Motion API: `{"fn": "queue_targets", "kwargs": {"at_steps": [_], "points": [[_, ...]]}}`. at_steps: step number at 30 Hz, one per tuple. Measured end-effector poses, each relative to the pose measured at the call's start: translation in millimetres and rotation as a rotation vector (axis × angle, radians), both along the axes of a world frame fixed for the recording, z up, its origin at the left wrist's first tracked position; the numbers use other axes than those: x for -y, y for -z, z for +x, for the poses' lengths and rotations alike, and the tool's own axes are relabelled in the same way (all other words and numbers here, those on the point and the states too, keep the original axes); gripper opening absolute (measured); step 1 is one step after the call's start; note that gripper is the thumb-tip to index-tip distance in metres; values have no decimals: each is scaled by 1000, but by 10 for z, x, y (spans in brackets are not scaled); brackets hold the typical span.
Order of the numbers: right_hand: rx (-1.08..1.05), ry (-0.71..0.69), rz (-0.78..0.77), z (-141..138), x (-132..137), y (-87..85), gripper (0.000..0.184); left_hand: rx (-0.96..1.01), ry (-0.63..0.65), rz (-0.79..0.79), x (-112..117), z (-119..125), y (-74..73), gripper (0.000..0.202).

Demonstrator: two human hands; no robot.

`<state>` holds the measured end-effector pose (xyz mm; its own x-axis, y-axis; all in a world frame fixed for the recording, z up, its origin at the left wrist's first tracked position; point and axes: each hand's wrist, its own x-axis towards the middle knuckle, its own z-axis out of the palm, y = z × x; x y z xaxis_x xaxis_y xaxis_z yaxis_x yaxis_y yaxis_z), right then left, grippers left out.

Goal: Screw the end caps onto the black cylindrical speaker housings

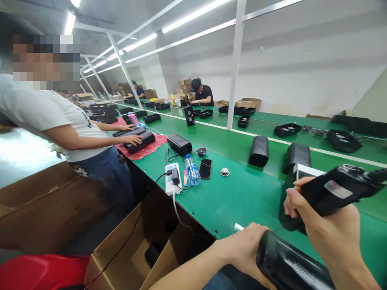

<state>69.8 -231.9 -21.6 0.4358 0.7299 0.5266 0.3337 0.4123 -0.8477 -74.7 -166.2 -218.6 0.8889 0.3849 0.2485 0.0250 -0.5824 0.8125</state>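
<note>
My left hand (246, 250) is closed around the near end of a black speaker housing (293, 264) with a perforated grille, held low at the bench's front edge. In my right hand (331, 227) is a black electric screwdriver (338, 189) with a label on its body and a thick cord at its back. Its tip is hidden from view. Partly behind the right hand, another black housing (287, 215) stands on the green bench. Two more speaker housings, one a rounded black one (259, 151) and one with a perforated face (298, 156), stand beyond it.
A power strip (173, 183), plastic bottle (192, 171), phone (205, 168) and small speaker driver (224, 172) lie on the bench (217, 209). Left, a co-worker (75, 129) touches housings on red sheeting (145, 147). Below is an open cardboard box (121, 251). A white post (235, 80) rises mid-bench.
</note>
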Motion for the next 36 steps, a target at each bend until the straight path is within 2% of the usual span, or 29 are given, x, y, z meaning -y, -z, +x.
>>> {"fn": "queue_targets", "kwargs": {"at_steps": [3, 5, 8, 11, 14, 22, 31, 33, 36], "points": [[-64, 10, 172, 56, 91, -381, 33, 67, 36, 5, 24, -51, -32, 141], [-65, 89, 333, 188, 108, -624, 30, 80, 68, 8, 28, -76, -19, 157], [15, 267, 469, 496, 81, -799, 22, 145, 118, -18, 25, -98, 12, 157], [43, 338, 461, 783, 36, -752, 19, 175, 133, -67, 46, -116, 18, 156], [59, 345, 437, 913, -43, -633, 21, 152, 117, -85, 71, -127, 12, 156], [51, 348, 315, 913, -266, -464, 20, 122, 90, -97, 91, -125, 27, 155], [50, 412, 336, 935, -311, -448, 19, 106, 77, -102, 95, -125, -15, 149], [66, 359, 353, 944, -298, -452, 18, 107, 75, -98, 93, -128, -31, 148], [96, 137, 290, 974, -283, -466, 20, 116, 78, -98, 91, -136, -43, 149]]}}
